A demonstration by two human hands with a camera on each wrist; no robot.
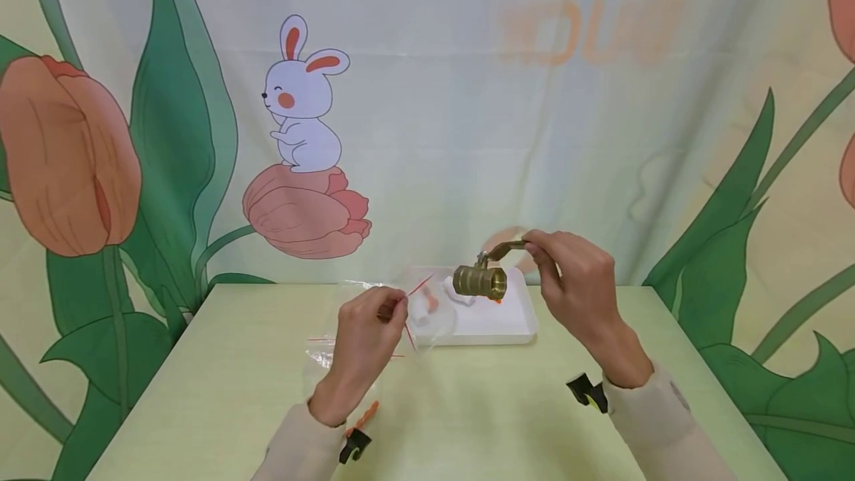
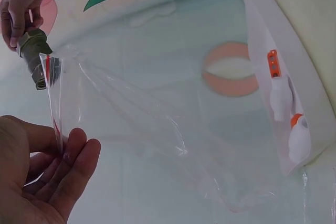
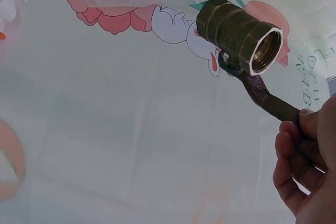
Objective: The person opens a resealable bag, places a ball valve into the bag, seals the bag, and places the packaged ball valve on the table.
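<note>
My left hand [image 1: 366,329] pinches the edge of a clear zip bag [image 2: 142,124] between thumb and fingers. Red lines run along the bag's mouth, and the bag looks empty. My right hand [image 1: 581,280] holds a brass ball valve [image 1: 477,282] in the air by its lever handle [image 3: 278,107]. One threaded opening of the valve shows in the right wrist view. In the left wrist view the valve overlaps the upper corner of the bag's mouth; whether they touch, I cannot tell.
Behind the hands a white tray [image 1: 510,325] holds white-and-orange items [image 2: 281,98]. Another clear bag [image 1: 320,351] with a red line lies on the table [image 1: 481,414] at left. An orange thing [image 1: 367,416] is partly hidden by my left wrist. A printed curtain [image 1: 427,110] hangs behind.
</note>
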